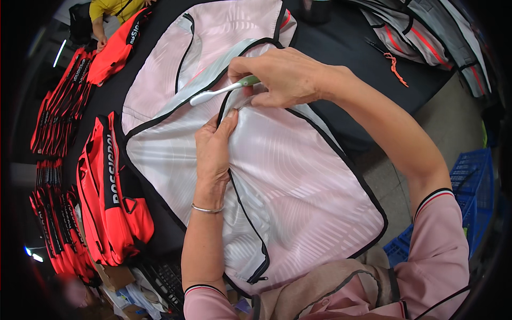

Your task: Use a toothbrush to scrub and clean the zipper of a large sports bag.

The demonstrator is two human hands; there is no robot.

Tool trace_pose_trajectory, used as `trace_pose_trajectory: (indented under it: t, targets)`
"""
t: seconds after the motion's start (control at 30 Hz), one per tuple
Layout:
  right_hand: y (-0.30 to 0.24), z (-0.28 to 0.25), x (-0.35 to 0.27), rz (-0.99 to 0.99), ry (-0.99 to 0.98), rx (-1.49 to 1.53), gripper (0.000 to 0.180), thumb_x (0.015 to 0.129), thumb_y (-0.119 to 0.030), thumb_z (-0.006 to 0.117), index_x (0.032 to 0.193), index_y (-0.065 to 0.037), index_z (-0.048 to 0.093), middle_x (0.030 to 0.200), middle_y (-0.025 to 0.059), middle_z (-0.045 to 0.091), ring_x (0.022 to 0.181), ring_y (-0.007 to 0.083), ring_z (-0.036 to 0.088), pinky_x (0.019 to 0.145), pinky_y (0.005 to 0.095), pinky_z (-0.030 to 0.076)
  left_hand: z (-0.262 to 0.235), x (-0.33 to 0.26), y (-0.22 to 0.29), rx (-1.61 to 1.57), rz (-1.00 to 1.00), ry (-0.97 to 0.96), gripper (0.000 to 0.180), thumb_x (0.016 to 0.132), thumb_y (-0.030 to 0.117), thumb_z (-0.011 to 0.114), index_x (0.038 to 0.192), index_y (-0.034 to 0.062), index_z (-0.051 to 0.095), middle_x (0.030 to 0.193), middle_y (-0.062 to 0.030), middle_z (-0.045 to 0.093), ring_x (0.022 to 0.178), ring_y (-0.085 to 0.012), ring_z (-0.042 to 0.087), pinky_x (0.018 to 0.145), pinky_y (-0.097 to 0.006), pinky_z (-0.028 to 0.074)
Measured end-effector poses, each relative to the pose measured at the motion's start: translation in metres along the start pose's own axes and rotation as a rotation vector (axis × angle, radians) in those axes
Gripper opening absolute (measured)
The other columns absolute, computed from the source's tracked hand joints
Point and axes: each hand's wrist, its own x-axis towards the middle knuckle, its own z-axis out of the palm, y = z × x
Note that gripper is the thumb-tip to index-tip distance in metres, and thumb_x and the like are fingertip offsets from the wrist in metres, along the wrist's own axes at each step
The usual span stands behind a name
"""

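A pale pink and white patterned fabric bag piece [304,186] with black edging lies spread across the dark table and reaches my body. My right hand [288,77] is closed around the green grip of what looks like a toothbrush [213,94]. Its white end points left over the cloth, beside a black-bound edge. Just below, my left hand [213,149] pinches a fold of the fabric along a black zipper [242,200], which runs down toward me to a puller near the lower edge. My left thumb tip lies close under my right fingers.
Red and black bags [114,197] lie at the left, with stacks of similar ones [61,101] beyond. Another person's arm [98,29] shows at the far left. Grey bags [416,34] with red trim lie far right; blue plastic crates [469,181] stand at the right.
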Motion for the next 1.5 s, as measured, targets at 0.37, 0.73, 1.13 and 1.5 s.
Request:
trace_pose_trajectory:
  t: [0.37, 0.73, 1.13, 1.5]
  targets:
    - [0.006, 0.041, -0.013, -0.367, 0.281, -0.501, 0.017, 0.087, -0.012, 0.058, 0.105, -0.012, 0.058, 0.076, 0.0026, 0.062, 0.058, 0.0223, 0.065, 0.045, 0.0329, 0.049, -0.004, 0.0, -0.009, 0.08, 0.099, -0.01, 0.025, 0.098, 0.026, 0.068, 0.084, 0.0051, 0.069, 0.073, 0.01, 0.049, 0.068, -0.0031, 0.036, 0.06, -0.022, 0.028]
    - [0.007, 0.004, 0.014, -0.048, -0.112, 0.048, 0.032, 0.073, -0.008, 0.064, 0.104, -0.004, 0.058, 0.08, 0.0145, 0.066, 0.073, 0.0343, 0.065, 0.066, 0.0428, 0.049, -0.003, -0.004, -0.016, 0.061, 0.12, -0.081, 0.027, 0.097, 0.026, 0.069, 0.102, -0.0007, 0.073, 0.088, 0.0019, 0.067, 0.073, -0.0041, 0.055, 0.067, -0.022, 0.046]
    - [0.003, 0.029, -0.01, -0.147, 0.16, -0.133, 0.025, 0.078, -0.009, 0.072, 0.101, -0.009, 0.063, 0.082, 0.0047, 0.07, 0.071, 0.0305, 0.068, 0.062, 0.041, 0.053, -0.001, -0.006, -0.017, -0.034, 0.104, -0.08, 0.027, 0.099, 0.026, 0.067, 0.098, -0.0004, 0.071, 0.083, 0.0038, 0.064, 0.072, -0.0033, 0.053, 0.065, -0.022, 0.045]
    - [-0.012, 0.029, -0.026, 0.097, 0.432, -0.06, 0.047, 0.088, -0.012, 0.061, 0.135, -0.016, 0.055, 0.084, 0.012, 0.065, 0.07, 0.0356, 0.066, 0.065, 0.048, 0.054, -0.007, -0.005, -0.021, -0.104, 0.048, -0.129, 0.031, 0.102, 0.03, 0.062, 0.1, 0.0, 0.071, 0.087, 0.0009, 0.068, 0.073, -0.0039, 0.057, 0.066, -0.022, 0.048]
